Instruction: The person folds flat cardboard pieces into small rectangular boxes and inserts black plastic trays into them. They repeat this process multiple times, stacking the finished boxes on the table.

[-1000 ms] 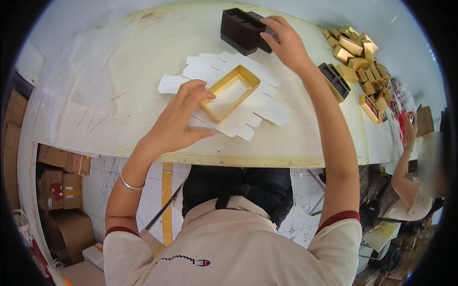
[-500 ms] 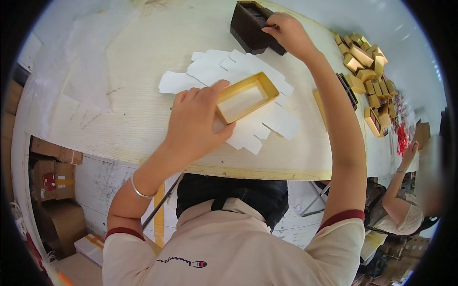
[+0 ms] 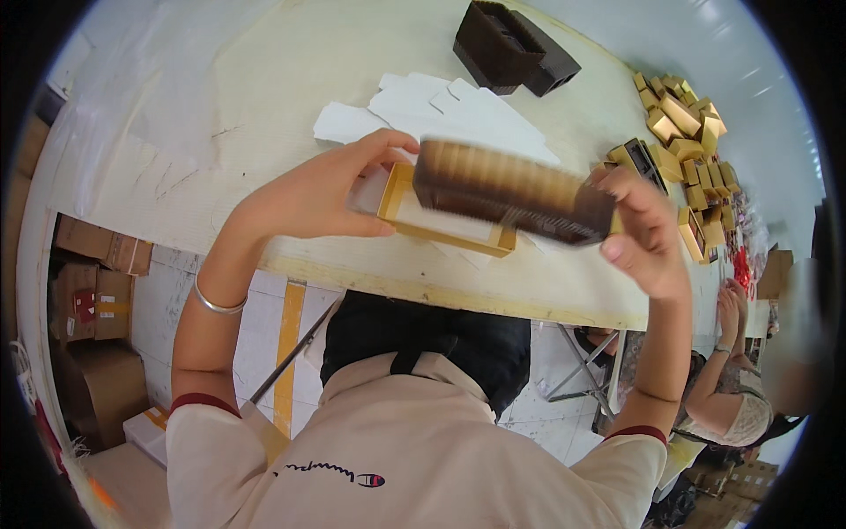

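My left hand (image 3: pixel 317 187) grips the left end of an open gold cardboard box (image 3: pixel 454 242), its thumb along the near side. In my right hand (image 3: pixel 650 227) is a dark brown ridged plastic tray (image 3: pixel 520 189), smeared by motion. The tray slants above the gold box and hides part of it; whether the two touch I cannot tell. Flat white card blanks (image 3: pixel 476 115) lie beneath and behind the box. At the far side of the table stands a stack of dark brown trays (image 3: pixel 495 55), with another lying tilted against it.
Many small gold boxes (image 3: pixel 696 172) are heaped at the right. Clear plastic film (image 3: pixel 176 88) lies at the left. A co-worker's hands (image 3: pixel 730 316) show at the right edge, near red material (image 3: pixel 742 271). Brown cartons (image 3: pixel 92 309) stand below the table's left end.
My right hand has come back from the far stack with a dark tray, now over the gold box. The box has turned and shifted slightly nearer in my left hand.
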The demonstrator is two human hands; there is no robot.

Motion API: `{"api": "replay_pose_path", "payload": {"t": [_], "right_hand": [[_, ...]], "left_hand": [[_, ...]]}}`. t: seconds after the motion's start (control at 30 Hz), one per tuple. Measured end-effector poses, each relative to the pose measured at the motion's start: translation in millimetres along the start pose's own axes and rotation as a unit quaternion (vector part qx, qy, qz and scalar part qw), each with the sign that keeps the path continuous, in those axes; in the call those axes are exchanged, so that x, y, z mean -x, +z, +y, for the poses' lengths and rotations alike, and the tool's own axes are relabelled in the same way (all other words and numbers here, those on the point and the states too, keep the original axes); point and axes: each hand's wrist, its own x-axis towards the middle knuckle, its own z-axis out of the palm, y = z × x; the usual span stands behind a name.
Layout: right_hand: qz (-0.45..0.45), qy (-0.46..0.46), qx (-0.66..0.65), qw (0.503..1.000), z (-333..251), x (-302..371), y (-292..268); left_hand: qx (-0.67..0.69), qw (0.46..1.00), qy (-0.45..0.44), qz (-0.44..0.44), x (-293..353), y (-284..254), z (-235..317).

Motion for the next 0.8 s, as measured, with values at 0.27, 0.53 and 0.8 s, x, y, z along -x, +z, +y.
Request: {"api": "replay_pose_path", "payload": {"t": [0.27,0.53,0.8], "right_hand": [[0.044,0.335,-0.275,0.9,34,12,2],[0.021,0.358,-0.264,0.895,36,6,33],[-0.067,-0.015,0.181,0.981,27,9,30]], "left_hand": [[-0.084,0.995,0.025,0.046,1,16,15],[-0.145,0.989,0.003,0.04,0,28,28],[-0.247,0.957,0.115,0.101,-3,36,11]]}}
